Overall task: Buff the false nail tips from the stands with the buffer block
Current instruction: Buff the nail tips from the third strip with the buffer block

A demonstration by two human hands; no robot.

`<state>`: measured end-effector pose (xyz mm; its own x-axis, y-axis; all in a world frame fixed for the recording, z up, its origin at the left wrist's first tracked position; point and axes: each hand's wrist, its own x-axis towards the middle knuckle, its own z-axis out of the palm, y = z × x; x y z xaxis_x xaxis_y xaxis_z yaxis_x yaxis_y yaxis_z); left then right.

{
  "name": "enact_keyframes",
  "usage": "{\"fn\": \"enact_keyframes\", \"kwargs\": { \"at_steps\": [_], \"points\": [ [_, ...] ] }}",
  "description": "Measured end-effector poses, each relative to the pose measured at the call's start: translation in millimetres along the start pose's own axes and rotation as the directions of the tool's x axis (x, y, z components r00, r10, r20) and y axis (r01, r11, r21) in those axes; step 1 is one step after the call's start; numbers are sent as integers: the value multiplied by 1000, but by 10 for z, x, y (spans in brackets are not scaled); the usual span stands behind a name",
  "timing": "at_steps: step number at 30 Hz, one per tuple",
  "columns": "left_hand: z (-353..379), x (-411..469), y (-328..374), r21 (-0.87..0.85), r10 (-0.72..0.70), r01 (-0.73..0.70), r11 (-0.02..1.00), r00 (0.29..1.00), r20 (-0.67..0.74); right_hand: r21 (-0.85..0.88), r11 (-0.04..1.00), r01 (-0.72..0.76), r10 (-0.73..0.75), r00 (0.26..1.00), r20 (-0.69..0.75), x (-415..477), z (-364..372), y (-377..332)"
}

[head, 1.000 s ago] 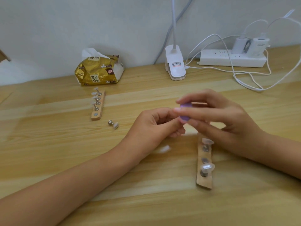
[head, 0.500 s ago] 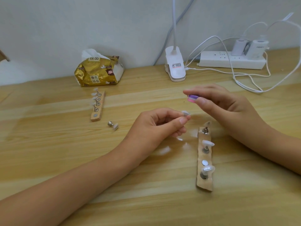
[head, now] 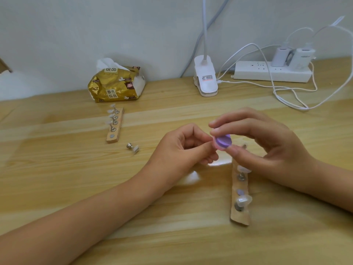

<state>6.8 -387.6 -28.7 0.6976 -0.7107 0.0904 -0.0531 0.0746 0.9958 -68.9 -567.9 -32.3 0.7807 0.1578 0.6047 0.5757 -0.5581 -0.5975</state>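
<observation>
A wooden table (head: 172, 236) stands against a white wall (head: 95, 25). Along the back edge lie a gold tissue pack (head: 114, 84), a white lamp clip (head: 205, 79) and a white power strip (head: 271, 71) with plugs and cords. A bit nearer than the tissue pack is a small wooden stand (head: 114, 129) with nail tips (head: 109, 111) on pegs, and one loose peg (head: 132, 147) lies on its side just beside it. A second stand (head: 240, 213) sits near the middle, under the right hand, with nail tips (head: 244, 199) on it too.

The right hand (head: 267, 142) pinches the purple buffer block (head: 222, 141) between thumb and fingers, above the table. The left hand (head: 183, 148) is curled, and its thumb and finger meet right at the block. What they hold is hidden, so I cannot tell.
</observation>
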Motion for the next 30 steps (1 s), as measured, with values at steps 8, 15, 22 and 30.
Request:
{"fn": "enact_keyframes", "kwargs": {
  "at_steps": [8, 15, 22, 30],
  "points": [
    [-12, 11, -10, -21, -9, 8, 1000, 1000, -14, 86, 995, -56, 59, 998, -29, 13, -9, 29],
    [-18, 10, -9, -22, -17, 17, 1000, 1000, -23, 130, 985, -115, 121, 992, -36, 9, -22, 37],
    [-26, 11, -8, -31, -23, 22, 999, 999, -40, 183, 970, -160, 168, 985, -29, 13, -27, 23],
    [-28, 5, -12, -27, -30, 29, 999, 999, -45, 258, 933, -252, 269, 963, -32, 28, -26, 17]
  ]
}}
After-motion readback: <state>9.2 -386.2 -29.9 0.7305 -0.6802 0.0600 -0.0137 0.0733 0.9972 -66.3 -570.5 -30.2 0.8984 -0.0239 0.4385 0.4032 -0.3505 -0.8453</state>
